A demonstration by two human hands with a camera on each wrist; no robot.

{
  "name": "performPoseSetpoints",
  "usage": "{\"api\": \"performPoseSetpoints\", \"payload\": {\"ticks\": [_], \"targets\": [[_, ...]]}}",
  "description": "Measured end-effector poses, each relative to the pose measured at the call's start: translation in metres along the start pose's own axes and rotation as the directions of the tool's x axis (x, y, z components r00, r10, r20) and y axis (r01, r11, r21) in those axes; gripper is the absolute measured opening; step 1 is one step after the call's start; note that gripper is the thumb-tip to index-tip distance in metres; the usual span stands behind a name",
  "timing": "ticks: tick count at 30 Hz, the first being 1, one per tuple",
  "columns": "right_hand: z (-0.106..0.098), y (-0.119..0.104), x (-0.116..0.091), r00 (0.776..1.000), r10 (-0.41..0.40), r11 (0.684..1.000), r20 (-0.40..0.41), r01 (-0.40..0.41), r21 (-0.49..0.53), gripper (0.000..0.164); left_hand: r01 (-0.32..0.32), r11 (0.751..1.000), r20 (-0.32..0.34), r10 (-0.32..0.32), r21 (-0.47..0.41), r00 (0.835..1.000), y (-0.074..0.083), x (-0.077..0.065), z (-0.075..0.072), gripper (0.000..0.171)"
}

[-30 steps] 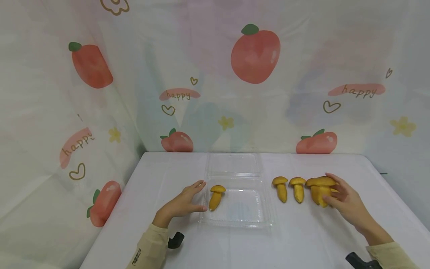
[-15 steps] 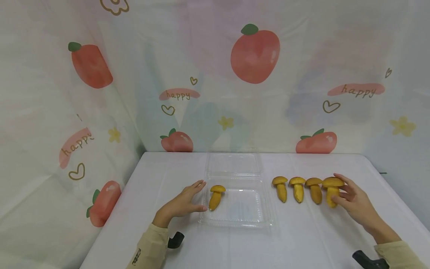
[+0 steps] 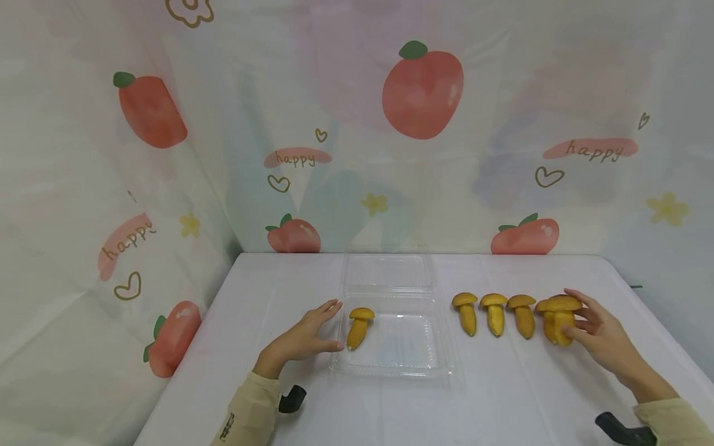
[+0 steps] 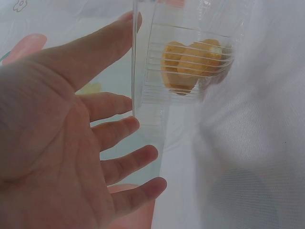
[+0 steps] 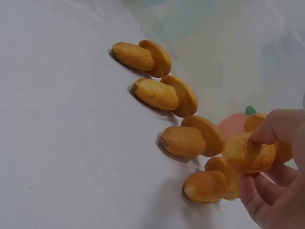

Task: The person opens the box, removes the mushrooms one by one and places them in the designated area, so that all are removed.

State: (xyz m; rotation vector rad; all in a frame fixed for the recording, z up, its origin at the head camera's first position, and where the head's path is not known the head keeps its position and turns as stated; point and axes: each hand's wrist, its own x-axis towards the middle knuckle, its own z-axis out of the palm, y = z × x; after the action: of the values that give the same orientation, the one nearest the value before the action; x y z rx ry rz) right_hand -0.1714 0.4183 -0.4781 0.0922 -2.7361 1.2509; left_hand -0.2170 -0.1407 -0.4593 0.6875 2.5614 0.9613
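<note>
My right hand (image 3: pixel 602 344) pinches a yellow mushroom (image 5: pixel 240 155) between thumb and fingers. It is held close over the end mushroom (image 5: pixel 205 187) of a row and overlaps it in the head view. Further left in that row lie a brown-yellow mushroom (image 3: pixel 522 316), another mushroom (image 3: pixel 494 314) and the leftmost one (image 3: pixel 465 314), caps to the back. My left hand (image 3: pixel 301 337) has its fingers spread, with fingertips right at the left wall of a clear plastic box (image 3: pixel 390 371). One mushroom (image 3: pixel 359 328) lies inside the box, at its left side.
The box's clear lid (image 3: pixel 387 272) lies folded back towards the rear of the white-covered table (image 3: pixel 357 415). A printed fabric backdrop (image 3: pixel 357 124) rises behind the table and along its left. A black strap end (image 3: pixel 292 399) sticks out at the left sleeve.
My right hand has moved to the right with the held mushroom, from over the third mushroom in the row to the end one. The left hand has stayed at the box.
</note>
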Motion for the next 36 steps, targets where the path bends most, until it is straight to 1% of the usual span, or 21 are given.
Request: {"api": "performPoseSetpoints", "payload": {"ticks": [2,4,10,19,31,36], "targets": [[-0.002,0.002,0.001,1.0,0.023,1.0,0.011,-0.023,0.0,0.073,-0.001,1.0,0.0,0.001,0.0,1.0,0.0,0.0,0.0,0.088],[-0.003,0.004,0.001,1.0,0.029,1.0,0.01,-0.029,-0.006,0.073,-0.004,1.0,-0.001,0.004,-0.001,1.0,0.0,0.0,0.0,0.088],[-0.008,0.012,0.001,1.0,-0.014,1.0,-0.018,0.014,-0.001,0.074,-0.013,1.0,-0.001,0.013,-0.002,1.0,0.0,-0.001,0.0,0.087],[-0.014,0.024,0.003,0.999,-0.018,1.0,-0.04,0.019,0.014,0.074,-0.006,1.0,-0.005,0.006,0.011,1.0,0.0,-0.001,0.0,0.087],[-0.022,0.041,0.008,0.998,0.059,0.998,-0.036,-0.059,-0.007,0.073,-0.006,1.0,-0.001,0.006,0.007,1.0,-0.001,-0.001,0.0,0.087],[-0.026,0.047,0.01,0.995,0.099,0.994,-0.023,-0.1,-0.047,0.073,-0.002,1.0,0.007,0.002,0.002,1.0,-0.002,-0.002,0.0,0.088]]}}
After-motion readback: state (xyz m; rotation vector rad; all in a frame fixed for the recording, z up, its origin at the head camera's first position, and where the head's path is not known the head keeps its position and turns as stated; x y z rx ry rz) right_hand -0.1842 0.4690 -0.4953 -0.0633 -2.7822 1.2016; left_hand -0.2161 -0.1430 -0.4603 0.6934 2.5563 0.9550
